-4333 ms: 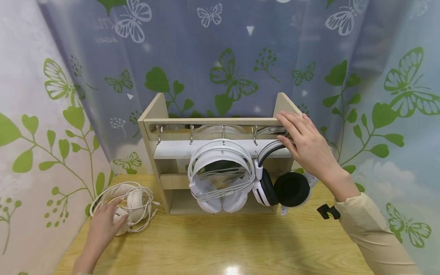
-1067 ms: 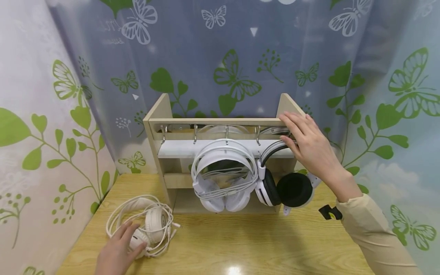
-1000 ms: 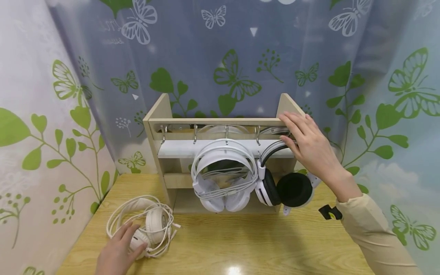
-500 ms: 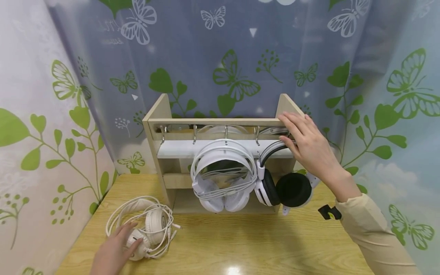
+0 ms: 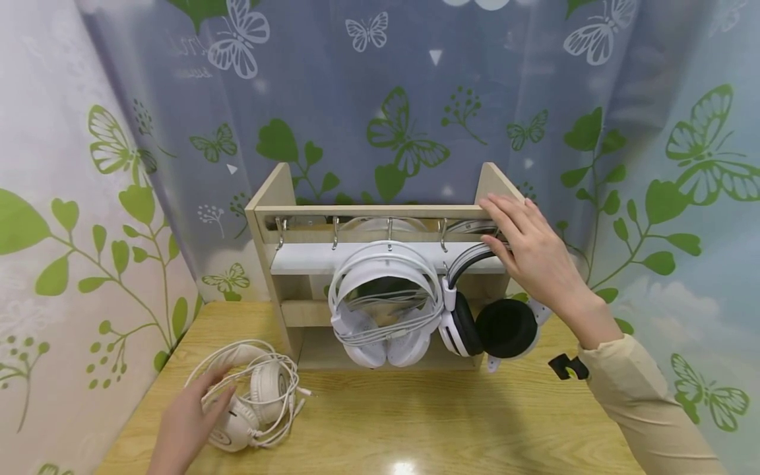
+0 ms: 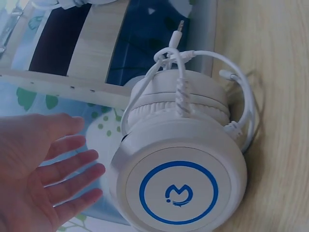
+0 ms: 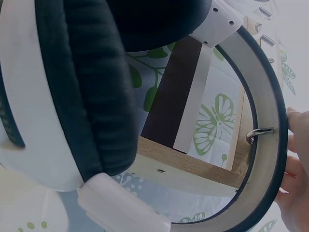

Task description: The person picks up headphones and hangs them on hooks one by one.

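White headphones [image 5: 270, 389] with their cable looped round them lie on the table at the left. Beside their near ear cup [image 6: 178, 188] is my left hand [image 5: 187, 415], fingers relaxed and apart, holding nothing; the left wrist view shows a gap between fingertips and cup. My right hand [image 5: 537, 254] rests on the right end of the rack's top rail [image 5: 368, 211], by the band of the black-and-white headphones [image 5: 463, 323]. In the right wrist view that band [image 7: 273, 96] hangs over a metal hook [image 7: 260, 131], with the right fingers [image 7: 292, 179] at its outer side.
Another white pair of headphones [image 5: 359, 330], wrapped in its cable, hangs at the middle of the rack. Several metal hooks line the rail above a white shelf [image 5: 303, 258]. Patterned curtains [image 5: 415, 66] stand behind and at both sides. A black object [image 5: 568, 367] is by the right sleeve.
The white headphones at the left came nearer the table's front with my left hand. Since then that hand has drawn back slightly left, off the ear cup. My right hand stays on the rack.
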The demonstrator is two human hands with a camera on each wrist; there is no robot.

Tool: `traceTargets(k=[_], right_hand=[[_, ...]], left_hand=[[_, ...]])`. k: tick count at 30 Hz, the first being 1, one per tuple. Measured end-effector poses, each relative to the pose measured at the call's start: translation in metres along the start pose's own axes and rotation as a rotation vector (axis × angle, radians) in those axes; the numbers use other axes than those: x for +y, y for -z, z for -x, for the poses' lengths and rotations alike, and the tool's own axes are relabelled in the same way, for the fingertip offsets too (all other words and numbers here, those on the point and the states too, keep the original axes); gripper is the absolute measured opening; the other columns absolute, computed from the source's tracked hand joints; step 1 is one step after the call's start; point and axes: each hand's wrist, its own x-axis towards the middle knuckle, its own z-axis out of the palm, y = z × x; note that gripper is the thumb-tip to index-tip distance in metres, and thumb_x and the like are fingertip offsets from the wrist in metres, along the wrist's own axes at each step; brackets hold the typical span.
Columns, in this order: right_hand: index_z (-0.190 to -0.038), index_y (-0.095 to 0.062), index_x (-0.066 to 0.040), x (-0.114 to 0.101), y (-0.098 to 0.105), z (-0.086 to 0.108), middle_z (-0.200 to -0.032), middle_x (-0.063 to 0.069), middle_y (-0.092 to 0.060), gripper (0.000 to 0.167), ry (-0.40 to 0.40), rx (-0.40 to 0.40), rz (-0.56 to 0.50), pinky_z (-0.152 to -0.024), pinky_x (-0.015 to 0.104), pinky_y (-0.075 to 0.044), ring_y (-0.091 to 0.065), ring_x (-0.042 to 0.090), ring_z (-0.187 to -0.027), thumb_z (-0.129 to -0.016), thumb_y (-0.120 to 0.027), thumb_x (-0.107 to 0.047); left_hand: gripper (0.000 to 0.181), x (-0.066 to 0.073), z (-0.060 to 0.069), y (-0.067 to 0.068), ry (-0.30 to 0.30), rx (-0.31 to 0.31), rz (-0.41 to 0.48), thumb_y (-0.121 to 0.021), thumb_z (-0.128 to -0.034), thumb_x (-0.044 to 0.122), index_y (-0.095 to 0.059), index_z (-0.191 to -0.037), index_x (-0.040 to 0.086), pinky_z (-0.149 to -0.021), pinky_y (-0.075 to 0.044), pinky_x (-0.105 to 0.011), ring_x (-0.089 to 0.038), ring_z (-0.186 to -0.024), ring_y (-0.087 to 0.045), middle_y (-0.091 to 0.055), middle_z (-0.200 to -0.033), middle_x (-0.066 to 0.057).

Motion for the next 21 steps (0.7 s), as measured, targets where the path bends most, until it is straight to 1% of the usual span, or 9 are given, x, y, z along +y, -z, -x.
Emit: traceTargets(k=[4,7,10,12,13,14,15,19,21], right_hand=[[-0.151,-0.046,-0.005,0.000,0.001,0.000,-0.148,0.020,-0.050,0.053,-0.001,-0.003,0.000,-0.125,0.049,-0.020,-0.045,0.038,-0.138,-0.106,-0.054,-0.030],[-0.151,-0.046,-0.005,0.000,0.001,0.000,-0.148,0.019,-0.050,0.054,-0.004,-0.004,0.001,-0.125,0.049,-0.020,-0.045,0.038,-0.138,-0.108,-0.049,-0.036],[-0.151,-0.046,-0.005,-0.001,0.001,0.000,-0.148,0.019,-0.050,0.055,-0.005,-0.003,-0.001,-0.125,0.049,-0.020,-0.045,0.038,-0.138,-0.108,-0.045,-0.039],[-0.151,-0.046,-0.005,-0.001,0.001,0.000,-0.148,0.019,-0.050,0.055,-0.004,0.000,-0.001,-0.125,0.050,-0.021,-0.045,0.038,-0.138,-0.108,-0.046,-0.039],[-0.151,-0.046,-0.005,-0.001,0.001,-0.001,-0.148,0.019,-0.050,0.054,-0.004,-0.001,-0.001,-0.125,0.050,-0.021,-0.045,0.038,-0.138,-0.108,-0.048,-0.036],[-0.151,-0.046,-0.005,-0.001,0.001,-0.001,-0.148,0.019,-0.051,0.053,-0.003,0.000,0.000,-0.125,0.050,-0.021,-0.045,0.038,-0.138,-0.107,-0.051,-0.034],[-0.151,-0.046,-0.005,-0.001,0.001,-0.001,-0.148,0.019,-0.051,0.053,-0.002,0.000,0.000,-0.125,0.050,-0.021,-0.045,0.038,-0.138,-0.107,-0.053,-0.032],[-0.151,-0.046,-0.005,-0.002,0.001,-0.001,-0.148,0.020,-0.051,0.053,0.000,0.002,0.000,-0.125,0.050,-0.022,-0.046,0.038,-0.137,-0.107,-0.051,-0.034],[-0.151,-0.046,-0.005,-0.002,0.001,-0.001,-0.148,0.020,-0.051,0.054,0.001,0.003,0.000,-0.125,0.050,-0.022,-0.046,0.039,-0.137,-0.109,-0.045,-0.039]], left_hand=[[0.034,-0.003,-0.007,0.001,0.010,0.011,0.022,-0.077,-0.0889,0.007,-0.069,-0.122,0.003,-0.079,-0.057,-0.058,-0.041,-0.096,-0.071,-0.073,-0.113,-0.019],[0.030,-0.008,-0.013,0.002,0.031,-0.004,0.057,-0.074,-0.0925,0.008,-0.070,-0.121,0.002,-0.080,-0.060,-0.048,-0.037,-0.097,-0.072,-0.073,-0.116,-0.018],[0.026,-0.017,-0.018,0.003,0.092,-0.018,0.112,-0.070,-0.0966,0.011,-0.070,-0.121,0.003,-0.078,-0.060,-0.024,-0.012,-0.094,-0.073,-0.072,-0.118,-0.018],[0.024,-0.025,-0.022,0.003,0.140,-0.019,0.168,-0.067,-0.0991,0.013,-0.070,-0.121,0.004,-0.076,-0.053,-0.009,0.006,-0.093,-0.065,-0.072,-0.119,-0.017],[0.025,-0.029,-0.023,0.003,0.164,-0.017,0.198,-0.065,-0.1004,0.014,-0.070,-0.122,0.003,-0.075,-0.051,-0.006,0.013,-0.092,-0.061,-0.072,-0.119,-0.016],[0.025,-0.034,-0.024,0.003,0.180,-0.009,0.229,-0.064,-0.1012,0.014,-0.070,-0.122,0.003,-0.074,-0.048,-0.002,0.018,-0.091,-0.056,-0.073,-0.119,-0.012],[0.025,-0.039,-0.026,0.002,0.191,-0.001,0.265,-0.063,-0.1020,0.014,-0.069,-0.123,0.002,-0.073,-0.048,-0.002,0.020,-0.090,-0.055,-0.073,-0.117,-0.005],[0.030,-0.057,-0.028,0.002,0.230,0.019,0.379,-0.058,-0.1046,0.016,-0.066,-0.126,-0.004,-0.071,-0.054,-0.008,0.017,-0.088,-0.060,-0.065,-0.107,0.027],[0.032,-0.065,-0.028,0.001,0.248,0.028,0.408,-0.057,-0.1052,0.017,-0.064,-0.126,-0.006,-0.071,-0.055,-0.010,0.016,-0.087,-0.062,-0.060,-0.104,0.036]])
